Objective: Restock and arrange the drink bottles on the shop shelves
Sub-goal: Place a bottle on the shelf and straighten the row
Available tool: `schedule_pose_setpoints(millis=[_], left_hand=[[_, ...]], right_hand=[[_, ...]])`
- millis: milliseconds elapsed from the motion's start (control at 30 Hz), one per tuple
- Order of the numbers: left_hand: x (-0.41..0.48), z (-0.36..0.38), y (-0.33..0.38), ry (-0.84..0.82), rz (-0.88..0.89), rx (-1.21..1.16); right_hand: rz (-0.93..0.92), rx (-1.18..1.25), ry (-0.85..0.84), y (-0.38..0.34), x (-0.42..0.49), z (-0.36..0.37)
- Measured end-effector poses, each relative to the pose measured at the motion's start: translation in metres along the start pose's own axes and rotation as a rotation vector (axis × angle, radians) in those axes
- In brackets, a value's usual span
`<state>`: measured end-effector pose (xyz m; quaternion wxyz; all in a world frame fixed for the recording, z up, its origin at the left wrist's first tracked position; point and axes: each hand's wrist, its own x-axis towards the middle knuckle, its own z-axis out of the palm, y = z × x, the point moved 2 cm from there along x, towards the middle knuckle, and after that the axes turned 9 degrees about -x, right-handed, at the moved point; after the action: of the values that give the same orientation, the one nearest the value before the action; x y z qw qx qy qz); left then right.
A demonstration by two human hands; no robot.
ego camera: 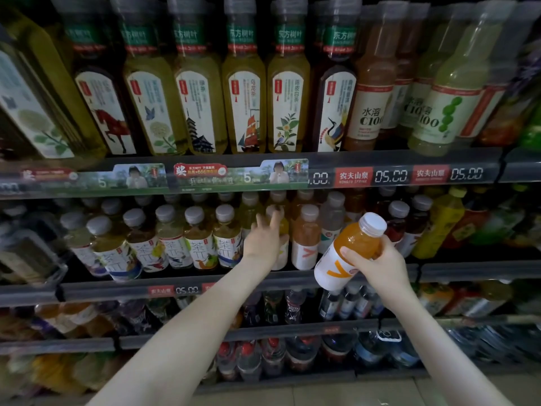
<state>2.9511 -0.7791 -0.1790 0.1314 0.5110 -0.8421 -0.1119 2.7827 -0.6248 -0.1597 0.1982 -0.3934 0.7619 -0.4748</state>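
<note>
Dim shop shelves (102, 290). Touching yellow bottle (284, 230) with left grip (263, 241), spread apart, just left of peach bottle (305, 235). Holding orange bottle (355, 240) tilted, right grip (377, 262) clamped round it, just right of peach bottle. Clear a slot first, then seat upright, label forward.

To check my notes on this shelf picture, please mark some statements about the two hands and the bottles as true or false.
1. The right hand holds an orange bottle with a white cap. True.
2. That bottle stands upright on a shelf. False: it is tilted, held in the air.
3. The left hand reaches into the second shelf. True.
4. The price tags read 08.00. False: they read 05.00.
</note>
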Motion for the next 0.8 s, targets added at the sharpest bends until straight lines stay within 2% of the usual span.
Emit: schedule_pose_setpoints(millis=[67, 167, 233, 333, 400, 500, 600, 733, 800], left_hand=[[-0.003, -0.001, -0.006, 0.017, 0.026, -0.008], [-0.012, -0.012, -0.026, 0.228, 0.144, 0.047], [-0.008, -0.018, -0.052, 0.317, 0.124, 0.166], [-0.002, -0.035, -0.085, 0.194, 0.008, 0.236], [-0.001, -0.040, -0.093, 0.056, -0.030, 0.160], [0.003, -0.043, -0.088, 0.076, -0.057, 0.166], [0.014, -0.034, -0.091, 0.125, -0.046, 0.300], [0.013, -0.039, -0.085, 0.131, -0.027, 0.319], [0.015, -0.036, -0.087, 0.192, -0.034, 0.311]], right_hand=[[-0.004, -0.001, -0.011, 0.000, 0.000, 0.002], [-0.017, -0.025, -0.025, -0.002, -0.003, 0.007], [-0.028, -0.033, -0.055, -0.005, -0.005, 0.013], [-0.040, -0.036, -0.124, -0.014, -0.009, 0.030], [-0.052, -0.032, -0.167, -0.025, -0.012, 0.042], [-0.068, -0.004, -0.211, -0.039, -0.017, 0.058], [-0.066, 0.024, -0.229, -0.045, -0.020, 0.067], [-0.037, 0.012, -0.212, -0.041, -0.022, 0.068], [-0.024, 0.000, -0.188, -0.037, -0.022, 0.067]])
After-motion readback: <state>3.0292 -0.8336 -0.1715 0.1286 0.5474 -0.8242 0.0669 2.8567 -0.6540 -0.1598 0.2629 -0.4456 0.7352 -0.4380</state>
